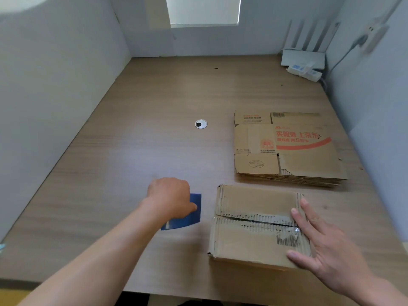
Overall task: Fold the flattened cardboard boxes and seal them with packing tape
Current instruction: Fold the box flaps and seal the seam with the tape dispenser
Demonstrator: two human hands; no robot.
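left hand (171, 197) fingers curled round flat blue tool (190, 215) | right hand (324, 246) fingers spread on corrugated box (254, 203)

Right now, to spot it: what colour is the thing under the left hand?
The thing is dark blue, in the head view.

Left and centre: bare desk (132, 133) all the way back, only a flush cable grommet (201, 124) mid-table.
Near right: folded box (254, 228) blocks, right hand (320, 246) flat on its right end.
Beyond it: stack of flattened boxes (287, 151), narrow strip of desk between.
Near centre: left hand (171, 198) over a blue object (189, 214), slim lane to the box.
Back right corner: router (303, 59) and power strip (305, 72) crowd it.
Sides: partition walls hem in both edges.
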